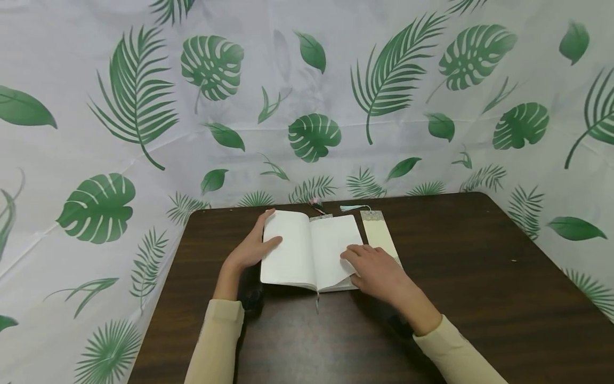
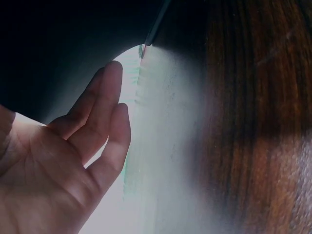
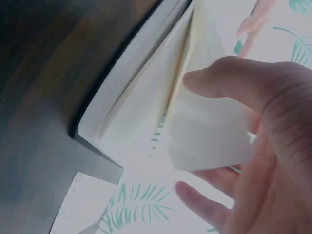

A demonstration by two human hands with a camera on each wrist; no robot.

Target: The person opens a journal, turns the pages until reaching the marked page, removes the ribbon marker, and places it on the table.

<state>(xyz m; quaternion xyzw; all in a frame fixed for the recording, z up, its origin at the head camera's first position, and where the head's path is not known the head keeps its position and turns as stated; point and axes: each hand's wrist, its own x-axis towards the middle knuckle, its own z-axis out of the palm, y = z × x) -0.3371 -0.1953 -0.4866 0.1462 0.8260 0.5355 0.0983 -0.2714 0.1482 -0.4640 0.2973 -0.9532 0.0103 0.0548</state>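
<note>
A notebook [image 1: 288, 250] lies spread in the middle of the table, its pages white and blank. At its left edge my left hand [image 1: 248, 249] holds it, thumb on the page and the other fingers along the edge. The left wrist view shows those fingers [image 2: 114, 83] against the dark underside of the cover. My right hand [image 1: 381, 271] pinches a page [image 3: 209, 126] near its lower right corner, thumb beneath and fingers above. That page is lifted away from the stack under it. A thin ribbon marker [image 1: 317, 303] hangs from the bottom of the spine.
Right of the notebook lies a pale yellow bookmark [image 1: 379, 229] with a light blue tassel [image 1: 354, 207]. The notebook mostly covers another bookmark [image 1: 320, 217], whose end and dark tassel show behind it. A leaf-printed curtain [image 1: 268, 160] surrounds the dark wooden table [image 1: 470, 277].
</note>
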